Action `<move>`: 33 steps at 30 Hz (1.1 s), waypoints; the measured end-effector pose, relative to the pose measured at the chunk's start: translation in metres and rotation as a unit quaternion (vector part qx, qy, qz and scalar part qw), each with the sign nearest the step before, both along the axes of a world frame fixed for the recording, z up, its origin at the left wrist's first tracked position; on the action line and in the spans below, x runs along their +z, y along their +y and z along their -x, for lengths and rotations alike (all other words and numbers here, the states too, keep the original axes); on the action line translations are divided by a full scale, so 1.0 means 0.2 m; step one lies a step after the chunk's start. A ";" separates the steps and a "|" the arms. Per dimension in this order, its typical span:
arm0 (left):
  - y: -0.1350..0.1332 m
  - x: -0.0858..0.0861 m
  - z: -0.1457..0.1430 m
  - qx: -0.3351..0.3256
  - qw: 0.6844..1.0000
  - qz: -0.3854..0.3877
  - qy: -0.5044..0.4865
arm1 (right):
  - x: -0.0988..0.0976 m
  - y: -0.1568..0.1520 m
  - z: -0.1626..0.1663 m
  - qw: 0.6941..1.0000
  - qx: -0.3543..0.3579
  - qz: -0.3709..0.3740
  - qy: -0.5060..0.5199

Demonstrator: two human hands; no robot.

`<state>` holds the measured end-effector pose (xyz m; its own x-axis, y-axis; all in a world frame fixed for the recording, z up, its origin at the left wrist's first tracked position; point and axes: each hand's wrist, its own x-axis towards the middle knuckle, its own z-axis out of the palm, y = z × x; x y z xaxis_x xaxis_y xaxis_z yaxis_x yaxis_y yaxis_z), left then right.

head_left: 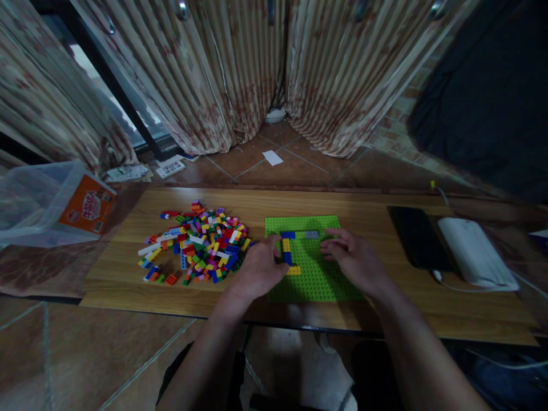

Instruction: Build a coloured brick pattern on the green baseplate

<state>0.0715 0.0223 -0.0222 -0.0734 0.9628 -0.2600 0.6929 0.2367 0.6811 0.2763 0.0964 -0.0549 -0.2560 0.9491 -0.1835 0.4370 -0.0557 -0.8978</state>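
A green studded baseplate (317, 288) lies on the wooden table. On it, blue and yellow bricks form a column (286, 248), with a yellow brick (294, 270) at its near end and a blue brick (288, 235) at its far end. A grey brick (311, 234) sits farther right. My left hand (262, 267) is at the column's left side, thumb and forefinger apart; whether they touch the bricks I cannot tell. Over the plate's right part is my right hand (347, 254), fingers loosely stretched toward the grey brick, with nothing visible in them.
A pile of loose coloured bricks (201, 245) spreads over the table's left half. At the right lie a black phone (417, 237) with a cable and a white device (473, 251). A clear plastic bin (38, 200) stands beyond the left end. Striped curtains (240, 68) hang behind.
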 end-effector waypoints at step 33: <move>0.01 0.00 0.00 0.004 1.000 0.001 -0.005 | -0.03 -0.17 0.21 0.930 0.064 -0.192 -0.306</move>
